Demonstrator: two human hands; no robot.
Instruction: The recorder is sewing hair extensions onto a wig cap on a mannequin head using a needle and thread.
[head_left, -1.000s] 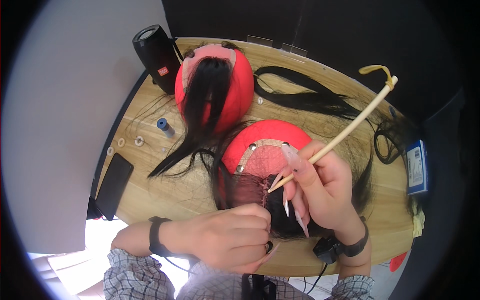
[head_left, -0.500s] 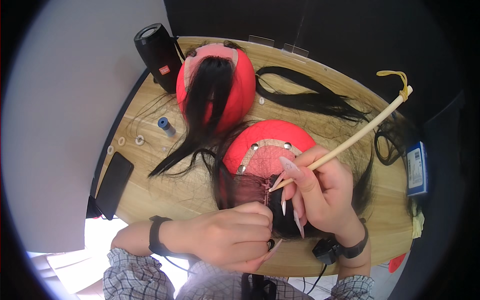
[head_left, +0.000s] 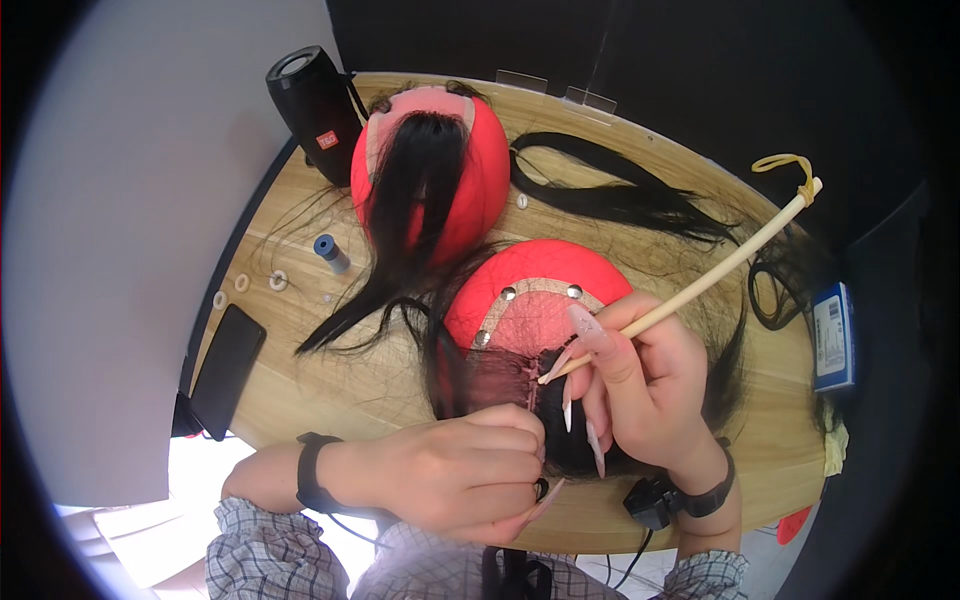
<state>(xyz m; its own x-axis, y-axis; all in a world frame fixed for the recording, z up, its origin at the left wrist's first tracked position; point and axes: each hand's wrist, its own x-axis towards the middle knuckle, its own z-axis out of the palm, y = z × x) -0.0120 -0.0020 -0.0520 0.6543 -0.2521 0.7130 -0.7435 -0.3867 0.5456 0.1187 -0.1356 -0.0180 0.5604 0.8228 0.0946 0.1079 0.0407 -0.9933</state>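
Pinching a long cream ventilating stick [head_left: 690, 290], the right hand [head_left: 650, 395] works its tip into the near red wig block [head_left: 535, 295]; the left hand [head_left: 455, 475] grips dark hair [head_left: 560, 450] closed-fisted.

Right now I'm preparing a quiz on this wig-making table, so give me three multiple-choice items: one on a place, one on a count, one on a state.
1. Where does the black speaker stand?
A. far left corner
B. near right edge
C. on a head form

2. How many red head forms are there?
A. one
B. two
C. four

3. What is the right hand doing?
A. lying flat and empty
B. holding a pale stick
C. gripping the phone

Answers: 1 A, it stands beside the far head form; 2 B, that one and the near head form; 3 B, fingers pinch the stick, tip at the netting.
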